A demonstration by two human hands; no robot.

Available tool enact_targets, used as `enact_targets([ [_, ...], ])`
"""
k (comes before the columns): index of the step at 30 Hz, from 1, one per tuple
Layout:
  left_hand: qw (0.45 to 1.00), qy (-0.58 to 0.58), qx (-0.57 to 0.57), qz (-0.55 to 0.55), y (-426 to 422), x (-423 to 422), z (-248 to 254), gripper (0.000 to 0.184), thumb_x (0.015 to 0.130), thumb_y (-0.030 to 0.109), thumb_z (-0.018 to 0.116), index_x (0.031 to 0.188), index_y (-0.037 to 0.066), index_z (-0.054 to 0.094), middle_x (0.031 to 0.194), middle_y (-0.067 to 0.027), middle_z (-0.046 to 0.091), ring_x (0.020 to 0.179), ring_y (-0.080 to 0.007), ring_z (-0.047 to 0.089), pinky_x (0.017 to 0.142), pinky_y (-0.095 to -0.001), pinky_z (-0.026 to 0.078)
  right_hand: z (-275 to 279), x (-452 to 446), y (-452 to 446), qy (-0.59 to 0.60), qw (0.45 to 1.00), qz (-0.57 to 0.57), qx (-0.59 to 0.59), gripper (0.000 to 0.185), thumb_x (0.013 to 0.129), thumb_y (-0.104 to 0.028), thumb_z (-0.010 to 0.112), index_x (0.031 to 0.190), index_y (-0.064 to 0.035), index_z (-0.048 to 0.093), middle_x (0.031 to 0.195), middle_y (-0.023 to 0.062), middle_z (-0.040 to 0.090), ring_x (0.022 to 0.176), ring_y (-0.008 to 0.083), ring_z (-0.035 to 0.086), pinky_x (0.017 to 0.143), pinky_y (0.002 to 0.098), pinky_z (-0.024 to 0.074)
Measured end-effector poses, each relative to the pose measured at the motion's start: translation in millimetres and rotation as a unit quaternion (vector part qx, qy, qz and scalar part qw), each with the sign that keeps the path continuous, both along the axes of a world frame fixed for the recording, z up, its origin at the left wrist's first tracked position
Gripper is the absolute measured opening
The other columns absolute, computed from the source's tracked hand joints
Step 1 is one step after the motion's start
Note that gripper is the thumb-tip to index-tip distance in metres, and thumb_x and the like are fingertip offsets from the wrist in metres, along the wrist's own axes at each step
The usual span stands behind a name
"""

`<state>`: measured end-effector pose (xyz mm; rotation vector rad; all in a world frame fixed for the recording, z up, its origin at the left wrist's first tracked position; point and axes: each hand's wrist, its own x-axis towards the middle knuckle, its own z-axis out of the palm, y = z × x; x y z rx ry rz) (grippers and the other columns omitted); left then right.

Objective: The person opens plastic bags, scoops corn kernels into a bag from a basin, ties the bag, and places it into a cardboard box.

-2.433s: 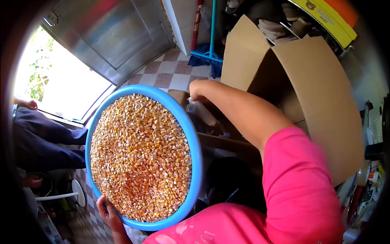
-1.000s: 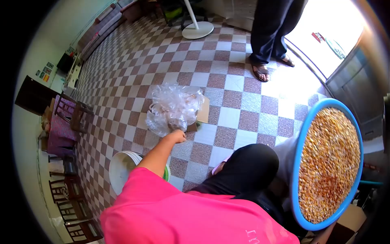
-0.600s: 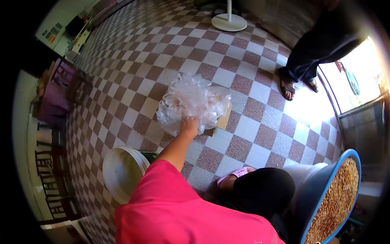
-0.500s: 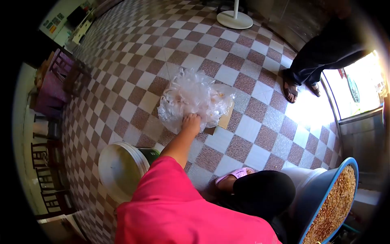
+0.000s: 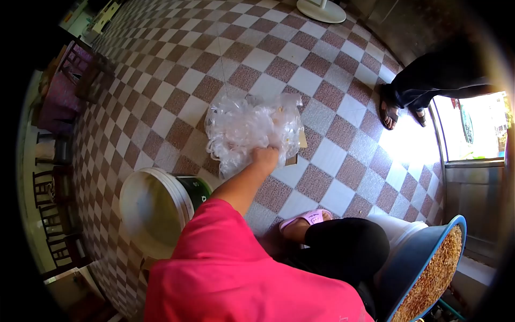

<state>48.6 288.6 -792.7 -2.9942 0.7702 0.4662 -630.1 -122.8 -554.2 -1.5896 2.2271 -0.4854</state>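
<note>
My left hand [image 5: 265,156] reaches out to a heap of clear, crumpled plastic bags [image 5: 241,126] on the tiled floor. Its fingers are curled into the plastic at the near side of the heap, and their tips are hidden there. Under the heap's right edge shows a bit of brown cardboard [image 5: 302,138]. My right hand is out of view.
A large white bucket [image 5: 153,206] stands left of my arm. At the lower right, a blue basin [image 5: 410,273] holds grain [image 5: 437,273]. Another person's sandalled feet [image 5: 390,114] are near the bright doorway. A white stand base [image 5: 322,12] is at the top.
My left hand has shifted slightly right within the plastic bags. The heap looks flatter and pulled about. The view has tilted down a little.
</note>
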Motion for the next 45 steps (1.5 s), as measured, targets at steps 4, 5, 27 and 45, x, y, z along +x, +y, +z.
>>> enact_targets([
  [4,0.994,-0.038,-0.091,-0.054,18.9,-28.9,60.5,0.032,0.072,0.014,0.064,0.104,0.01,0.059,0.094,-0.0076,0.063,0.093,-0.0257,0.06,0.078,-0.0419,0.047,7.3,-11.6,0.9,-0.013,1.0,-0.01,-0.011,0.026,0.085,-0.008,0.05,0.11,-0.0058,0.057,0.08,0.0067,0.055,0.064,0.0142,0.044,0.056,0.0254,0.038],
  [5,0.978,-0.089,-0.169,-0.082,28.5,-34.6,78.1,0.034,0.071,0.015,0.066,0.103,0.009,0.057,0.094,-0.0083,0.061,0.095,-0.0259,0.058,0.08,-0.0409,0.046,8.5,-14.5,1.6,-0.017,1.0,-0.011,-0.015,0.026,0.085,-0.008,0.05,0.11,-0.0059,0.057,0.079,0.0064,0.055,0.063,0.0138,0.044,0.055,0.0251,0.0378],
  [27,0.812,0.143,-0.4,0.401,117.0,-87.8,46.7,0.016,0.081,0.018,0.058,0.087,0.003,0.059,0.076,-0.0142,0.063,0.067,-0.0259,0.061,0.057,-0.0387,0.047,183.1,49.7,11.2,-0.082,0.923,0.365,-0.091,0.035,0.092,-0.004,0.045,0.126,-0.0063,0.049,0.094,-0.0009,0.053,0.073,0.0054,0.044,0.065,0.0184,0.0383],
  [45,0.738,-0.079,-0.593,-0.311,-153.6,-166.2,384.4,0.03,0.064,0.0,0.054,0.093,0.005,0.058,0.078,-0.0137,0.06,0.069,-0.0316,0.059,0.062,-0.0404,0.047,221.0,294.7,135.0,-0.466,0.673,0.509,0.267,0.058,0.087,-0.009,0.056,0.137,-0.0044,0.028,0.114,0.0154,0.053,0.097,0.0187,0.057,0.077,0.0316,0.05],
])
